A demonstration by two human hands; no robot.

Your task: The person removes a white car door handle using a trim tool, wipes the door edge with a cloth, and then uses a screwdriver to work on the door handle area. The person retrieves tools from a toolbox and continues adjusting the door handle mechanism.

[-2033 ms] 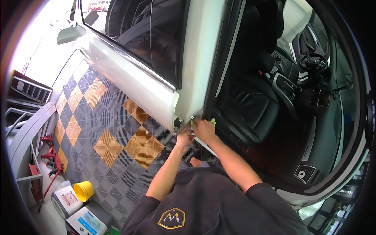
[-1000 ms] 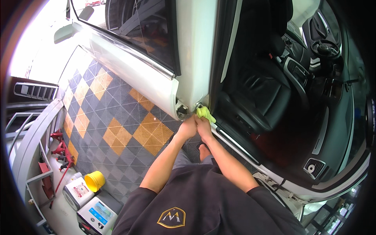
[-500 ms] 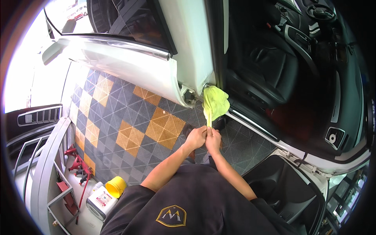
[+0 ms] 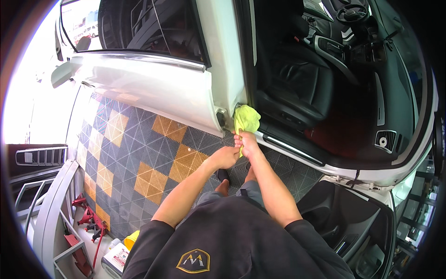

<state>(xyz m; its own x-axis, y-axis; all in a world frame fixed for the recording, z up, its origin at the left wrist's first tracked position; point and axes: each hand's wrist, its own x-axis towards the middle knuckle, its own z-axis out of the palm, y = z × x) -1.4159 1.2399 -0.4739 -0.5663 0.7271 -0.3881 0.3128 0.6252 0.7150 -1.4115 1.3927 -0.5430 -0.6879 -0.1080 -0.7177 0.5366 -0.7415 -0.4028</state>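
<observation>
A yellow-green cloth (image 4: 247,119) is gripped in both hands in front of me. Its bulging upper part sits beside the foot of the white car's door pillar (image 4: 226,88); whether it touches the pillar I cannot tell. My right hand (image 4: 248,142) is closed round the cloth just below that bulge. Lower and to the left, my left hand (image 4: 226,157) has its fingers closed at the cloth's narrow tail, against the right hand. The cloth partly hides the corner of the door sill (image 4: 290,149).
An open rear door (image 4: 153,86) stands at upper left, another open door (image 4: 357,223) at lower right. Black seats (image 4: 297,83) fill the cabin. On the left are a grey metal frame (image 4: 53,204), a red jack (image 4: 93,221), a yellow bucket (image 4: 131,239) and a white jug (image 4: 116,258).
My right hand has slid up the cloth toward its bulge, while my left hand stays lower at the tail. The view has shifted slightly, and more of my legs shows.
</observation>
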